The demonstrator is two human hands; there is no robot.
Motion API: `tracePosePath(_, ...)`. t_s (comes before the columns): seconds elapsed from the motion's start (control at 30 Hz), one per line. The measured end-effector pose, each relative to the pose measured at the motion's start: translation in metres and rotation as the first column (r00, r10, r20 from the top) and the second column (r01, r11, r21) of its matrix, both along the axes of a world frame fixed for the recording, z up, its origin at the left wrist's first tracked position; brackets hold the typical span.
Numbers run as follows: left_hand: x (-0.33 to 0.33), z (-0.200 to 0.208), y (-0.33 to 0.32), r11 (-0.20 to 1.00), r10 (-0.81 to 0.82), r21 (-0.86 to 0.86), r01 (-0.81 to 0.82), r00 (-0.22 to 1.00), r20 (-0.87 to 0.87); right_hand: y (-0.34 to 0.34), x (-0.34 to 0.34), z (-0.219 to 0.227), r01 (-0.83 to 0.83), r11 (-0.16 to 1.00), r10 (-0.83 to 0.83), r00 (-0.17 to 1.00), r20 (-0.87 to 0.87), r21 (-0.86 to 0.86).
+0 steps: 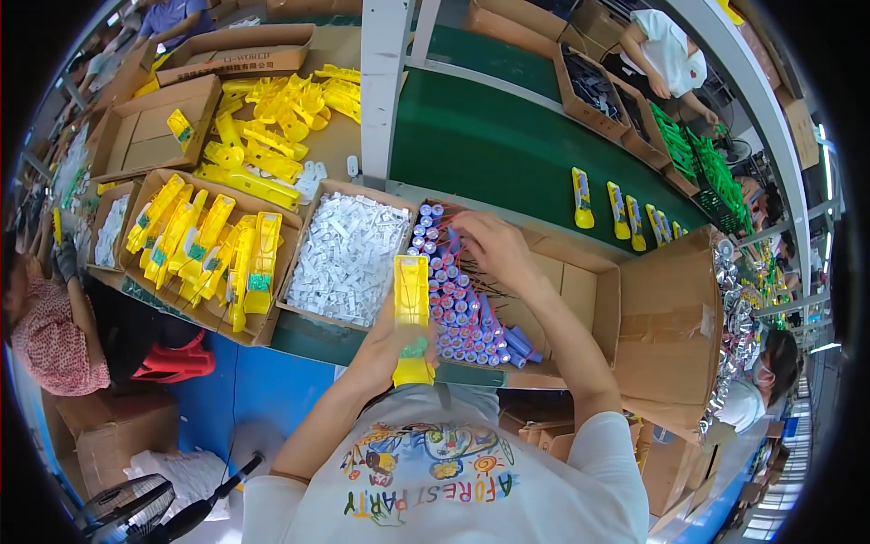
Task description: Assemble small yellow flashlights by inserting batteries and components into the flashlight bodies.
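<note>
My left hand (373, 352) is closed around a long yellow plastic housing (410, 288), which stands upright in front of my chest. Thin dark wires and a green circuit board show inside it. Over the batteries, my right hand (497, 249) has its fingers bent together on a purple battery cell (454, 239), partly hidden by the fingers. Many purple cylindrical batteries (458, 313) with red and black wires fill the left part of a cardboard box (569, 295). Left of it, a box holds small white plastic pieces (349, 254).
Yellow housings with boards fill a carton (140, 258) on the left; loose yellow parts (281, 118) lie behind it. Several assembled yellow units (583, 199) rest on the green conveyor (489, 118). A white post (384, 91) rises ahead. Co-workers sit left, right and across.
</note>
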State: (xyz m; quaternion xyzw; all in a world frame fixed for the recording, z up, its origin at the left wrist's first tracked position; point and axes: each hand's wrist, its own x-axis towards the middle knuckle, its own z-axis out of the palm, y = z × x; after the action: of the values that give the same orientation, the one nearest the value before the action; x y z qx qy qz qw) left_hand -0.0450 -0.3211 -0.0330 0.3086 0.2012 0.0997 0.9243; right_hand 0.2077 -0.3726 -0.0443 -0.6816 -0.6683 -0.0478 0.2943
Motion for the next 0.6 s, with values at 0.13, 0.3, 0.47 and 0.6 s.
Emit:
tracePosePath(0.13, -0.003, -0.008, 0.001, 0.998, -0.007, 0.062, 0.006, 1.0, 0.021, 0.007, 0.002, -0.014, -0.058, 0.958, -0.011, 0.971, -0.24, -0.282)
tracePosePath(0.3, -0.004, -0.008, 0.001, 0.998, -0.001, 0.056, 0.001, 1.0, 0.017, 0.005, 0.021, -0.029, -0.098, 0.891, 0.03, 0.987, -0.159, -0.443)
tracePosePath(0.47, -0.002, -0.01, -0.003, 0.996, 0.005, 0.094, -0.008, 1.0, 0.03, -0.012, 0.036, -0.009, -0.104, 0.733, -0.307, 0.831, -0.464, -0.672)
tracePosePath(0.6, 0.004, -0.003, -0.006, 0.994, -0.018, 0.112, 0.016, 1.0, 0.013, -0.024, 0.043, 0.0, -0.171, 0.663, -0.304, 0.828, -0.471, -0.729)
